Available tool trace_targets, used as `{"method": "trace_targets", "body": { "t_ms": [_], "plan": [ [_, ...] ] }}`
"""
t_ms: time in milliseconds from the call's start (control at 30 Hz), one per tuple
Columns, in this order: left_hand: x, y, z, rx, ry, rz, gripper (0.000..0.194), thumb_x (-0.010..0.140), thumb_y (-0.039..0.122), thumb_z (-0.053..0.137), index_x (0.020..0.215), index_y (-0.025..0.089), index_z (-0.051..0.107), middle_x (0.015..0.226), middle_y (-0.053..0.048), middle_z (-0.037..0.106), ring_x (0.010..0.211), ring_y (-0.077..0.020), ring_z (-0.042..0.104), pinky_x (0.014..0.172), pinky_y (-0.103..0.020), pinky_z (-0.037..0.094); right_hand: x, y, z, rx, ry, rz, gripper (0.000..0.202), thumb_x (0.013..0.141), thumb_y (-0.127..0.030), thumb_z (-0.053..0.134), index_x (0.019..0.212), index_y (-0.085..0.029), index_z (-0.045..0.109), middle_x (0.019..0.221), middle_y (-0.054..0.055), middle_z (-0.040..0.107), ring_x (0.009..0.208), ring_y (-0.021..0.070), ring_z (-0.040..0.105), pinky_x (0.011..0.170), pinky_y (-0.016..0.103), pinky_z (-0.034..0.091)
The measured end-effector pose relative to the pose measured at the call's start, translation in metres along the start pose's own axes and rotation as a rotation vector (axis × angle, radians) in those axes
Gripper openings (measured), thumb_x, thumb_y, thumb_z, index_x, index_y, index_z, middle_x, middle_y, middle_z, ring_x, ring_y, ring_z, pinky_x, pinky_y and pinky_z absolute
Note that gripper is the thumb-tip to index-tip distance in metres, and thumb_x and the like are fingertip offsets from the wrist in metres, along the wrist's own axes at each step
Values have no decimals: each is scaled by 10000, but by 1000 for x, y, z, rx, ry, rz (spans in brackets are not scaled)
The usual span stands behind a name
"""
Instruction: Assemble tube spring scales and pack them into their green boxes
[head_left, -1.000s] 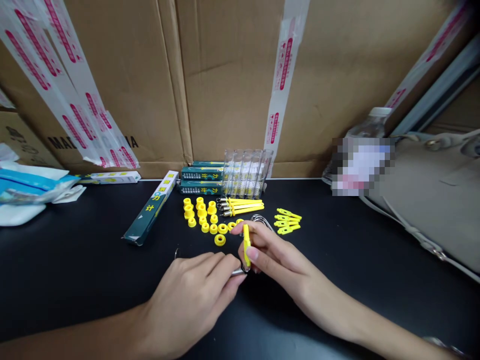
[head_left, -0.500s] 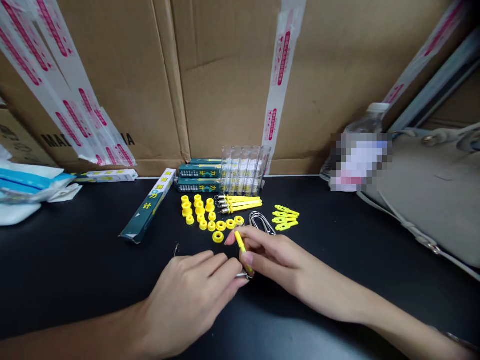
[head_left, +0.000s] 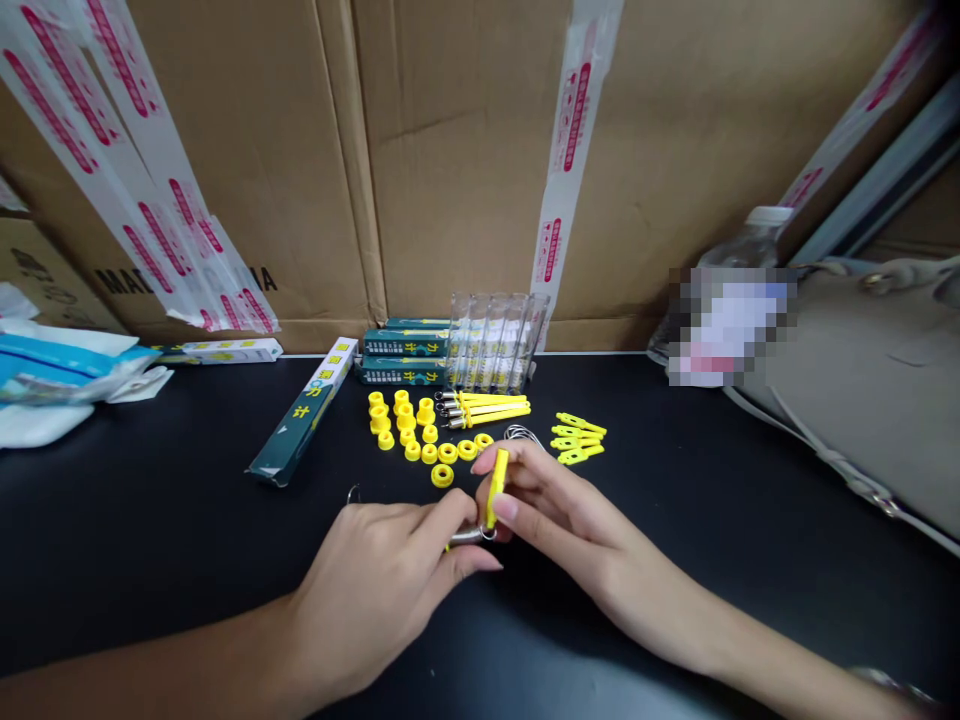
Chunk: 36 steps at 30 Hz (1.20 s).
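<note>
My left hand (head_left: 382,570) is closed around a metal spring (head_left: 465,537), whose coiled end with a small wire loop pokes out past the fingers. A bit of yellow shows beside the coil, and a thin wire hook (head_left: 353,494) sticks out behind the knuckles; the rest is hidden in the palm. Between thumb and fingers, my right hand (head_left: 559,510) pinches a small flat yellow plastic piece (head_left: 497,485), held upright with its lower end at the spring's loop. Whether the loop is hooked through the piece I cannot tell.
Beyond my hands lie yellow plastic caps and rings (head_left: 403,416), yellow rods with springs (head_left: 491,410), metal wire hooks (head_left: 523,433) and several matching yellow pieces (head_left: 577,442). Clear tubes (head_left: 499,345) stand before green boxes (head_left: 405,345). A long box (head_left: 304,415), bottle (head_left: 750,245) and bag (head_left: 862,370) flank them.
My right hand has turned the yellow piece more upright. The spring's looped end shows more clearly, and my left thumb has moved lower, away from the index finger. The view has shifted slightly.
</note>
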<state>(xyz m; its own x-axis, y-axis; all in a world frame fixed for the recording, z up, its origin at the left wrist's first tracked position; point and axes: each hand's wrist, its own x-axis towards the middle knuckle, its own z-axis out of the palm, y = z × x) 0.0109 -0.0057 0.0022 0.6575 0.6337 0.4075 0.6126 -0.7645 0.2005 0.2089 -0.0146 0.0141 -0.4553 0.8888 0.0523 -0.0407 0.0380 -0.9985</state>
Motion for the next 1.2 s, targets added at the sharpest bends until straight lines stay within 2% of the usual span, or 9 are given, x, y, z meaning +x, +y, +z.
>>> {"method": "trace_targets", "body": {
  "t_ms": [167, 333, 467, 633, 733, 900, 1067, 1200],
  "plan": [
    [0, -2, 1, -2, 39, -17, 370, 1062, 396, 315, 824, 220, 537, 635, 63, 669, 488, -117, 644, 461, -257, 353, 0, 0, 2, 90, 16, 7, 131, 992, -360, 547, 1052, -244, 542, 949, -2, 557, 901, 147, 516, 856, 288, 428],
    [-2, -1, 2, -4, 83, -10, 392, 1055, 405, 348, 781, 219, 557, 579, 72, 627, 455, -106, 611, 467, -263, 338, 4, 3, 3, 132, 39, -20, 142, 955, -342, 618, 955, -220, 546, 867, -19, 558, 818, 125, 526, 779, 260, 441],
    [-2, 0, 1, 1, 111, -35, 411, 1048, 416, 371, 750, 223, 578, 515, 84, 578, 425, -97, 587, 475, -259, 333, 4, 2, 3, 215, 80, 18, 204, 905, -354, 685, 908, -205, 546, 797, -22, 607, 747, 118, 581, 755, 268, 475],
    [0, 0, 0, 75, 203, -38, 447, 1055, 394, 353, 675, 219, 509, 472, 82, 563, 386, -97, 565, 459, -264, 313, 4, -1, 1, 289, 126, 78, 271, 807, -351, 790, 828, -194, 571, 804, 11, 700, 751, 138, 659, 798, 301, 528],
    [1, 0, 0, 88, 233, -37, 458, 1060, 381, 336, 654, 217, 471, 446, 86, 546, 353, -90, 540, 443, -260, 306, 3, -2, 0, 310, 128, 111, 282, 775, -354, 817, 798, -188, 590, 799, 15, 708, 765, 146, 675, 805, 299, 536],
    [0, 0, 0, 56, 189, -78, 404, 1057, 386, 337, 713, 217, 467, 467, 92, 525, 353, -92, 529, 437, -247, 321, 1, 0, 1, 362, 117, 112, 238, 804, -325, 798, 847, -182, 612, 794, -1, 694, 770, 124, 666, 809, 253, 524],
    [-1, -1, -1, -67, 75, -117, 238, 1025, 327, 407, 848, 216, 521, 528, 88, 530, 400, -116, 544, 437, -253, 344, 0, 0, 0, 439, 142, 108, 272, 820, -260, 791, 1005, -214, 596, 854, -6, 739, 816, 111, 674, 854, 242, 509],
    [-2, 0, -1, -105, 72, -77, 143, 1006, 232, 401, 997, 213, 542, 756, 23, 667, 637, -162, 664, 559, -269, 448, 3, 0, -2, 430, 209, 102, 252, 814, -273, 794, 997, -204, 635, 905, 20, 767, 818, 113, 677, 849, 224, 500]
  ]
}}
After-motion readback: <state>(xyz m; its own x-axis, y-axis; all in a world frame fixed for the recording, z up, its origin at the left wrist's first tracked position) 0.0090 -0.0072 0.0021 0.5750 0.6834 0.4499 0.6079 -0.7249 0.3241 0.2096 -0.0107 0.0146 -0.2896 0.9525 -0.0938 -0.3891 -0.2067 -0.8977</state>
